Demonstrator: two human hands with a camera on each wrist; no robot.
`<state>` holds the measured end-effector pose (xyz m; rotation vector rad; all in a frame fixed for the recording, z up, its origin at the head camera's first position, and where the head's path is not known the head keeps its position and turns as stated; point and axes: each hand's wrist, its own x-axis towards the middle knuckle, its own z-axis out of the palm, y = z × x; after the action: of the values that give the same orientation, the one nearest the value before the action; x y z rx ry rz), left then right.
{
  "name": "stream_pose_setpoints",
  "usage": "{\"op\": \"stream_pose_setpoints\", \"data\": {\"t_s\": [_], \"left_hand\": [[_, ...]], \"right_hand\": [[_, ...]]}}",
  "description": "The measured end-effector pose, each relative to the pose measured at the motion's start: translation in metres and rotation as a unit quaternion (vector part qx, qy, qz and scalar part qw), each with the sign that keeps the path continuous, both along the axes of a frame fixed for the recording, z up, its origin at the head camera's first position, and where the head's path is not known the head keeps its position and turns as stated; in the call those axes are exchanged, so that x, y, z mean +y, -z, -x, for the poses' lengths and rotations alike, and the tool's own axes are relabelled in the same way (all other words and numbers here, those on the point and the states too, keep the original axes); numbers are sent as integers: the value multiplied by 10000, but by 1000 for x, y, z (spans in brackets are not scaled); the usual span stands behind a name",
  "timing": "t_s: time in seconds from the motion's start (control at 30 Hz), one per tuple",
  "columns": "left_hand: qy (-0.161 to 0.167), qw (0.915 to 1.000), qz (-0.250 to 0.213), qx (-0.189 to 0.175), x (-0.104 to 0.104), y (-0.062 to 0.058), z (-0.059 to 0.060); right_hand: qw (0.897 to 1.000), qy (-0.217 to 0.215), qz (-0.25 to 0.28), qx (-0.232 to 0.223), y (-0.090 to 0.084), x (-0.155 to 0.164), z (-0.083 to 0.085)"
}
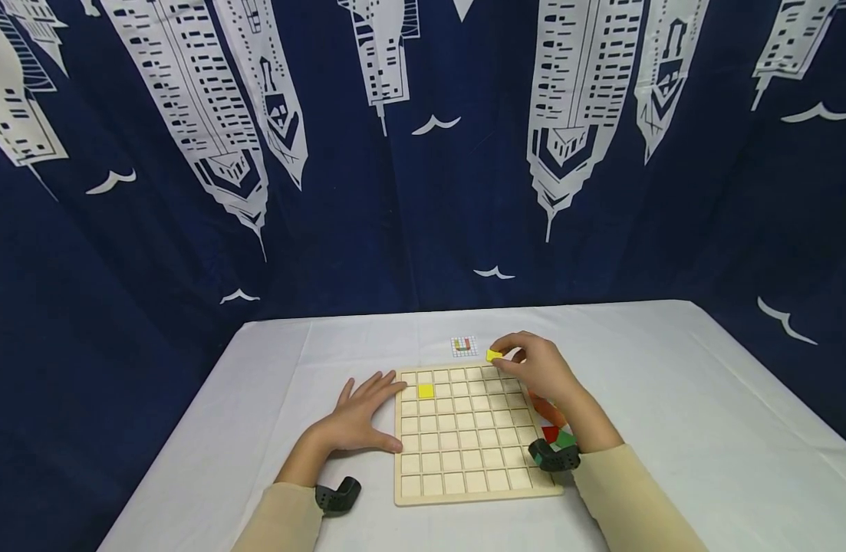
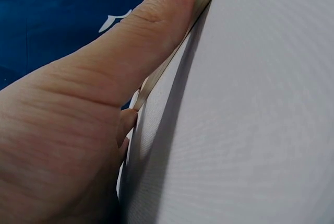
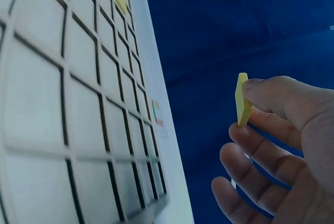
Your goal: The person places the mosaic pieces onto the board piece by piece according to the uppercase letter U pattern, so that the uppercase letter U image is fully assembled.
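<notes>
My right hand [image 1: 536, 368] pinches a yellow square tile [image 3: 242, 100] between thumb and fingertips, above the far right edge of a wooden grid board [image 1: 469, 441]. Another yellow tile [image 1: 426, 391] lies in a cell near the board's far left corner. With fingers spread, my left hand [image 1: 359, 420] rests along the board's left side. In the left wrist view its thumb [image 2: 141, 36] touches the board's edge.
A small pattern card [image 1: 464, 346] with a coloured figure lies beyond the board. Orange pieces [image 1: 548, 410], a red piece [image 1: 550, 434] and a green piece [image 1: 564, 439] lie right of the board, partly hidden by the right arm. White cloth [image 1: 188, 468] covers the table; a dark blue curtain [image 1: 409, 215] hangs behind.
</notes>
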<state>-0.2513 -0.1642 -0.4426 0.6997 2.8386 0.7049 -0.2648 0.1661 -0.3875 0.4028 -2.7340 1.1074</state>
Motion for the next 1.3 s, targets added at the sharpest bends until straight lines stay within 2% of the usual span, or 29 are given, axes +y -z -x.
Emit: {"op": "stream_pose_setpoints", "data": {"t_s": [0.27, 0.63, 1.03, 1.3], "left_hand": [[14, 10000, 61, 15, 0, 1, 1], [89, 9999, 50, -11, 0, 1, 1], [130, 9999, 65, -25, -2, 1, 0], [154, 9999, 56, -16, -2, 1, 0]], "right_hand": [[9994, -158, -300, -25, 6, -23, -6], [9980, -446, -450, -72, 14, -47, -12], [9969, -267, -732, -131, 22, -69, -19], [9960, -437, -766, -150, 24, -78, -21]]}}
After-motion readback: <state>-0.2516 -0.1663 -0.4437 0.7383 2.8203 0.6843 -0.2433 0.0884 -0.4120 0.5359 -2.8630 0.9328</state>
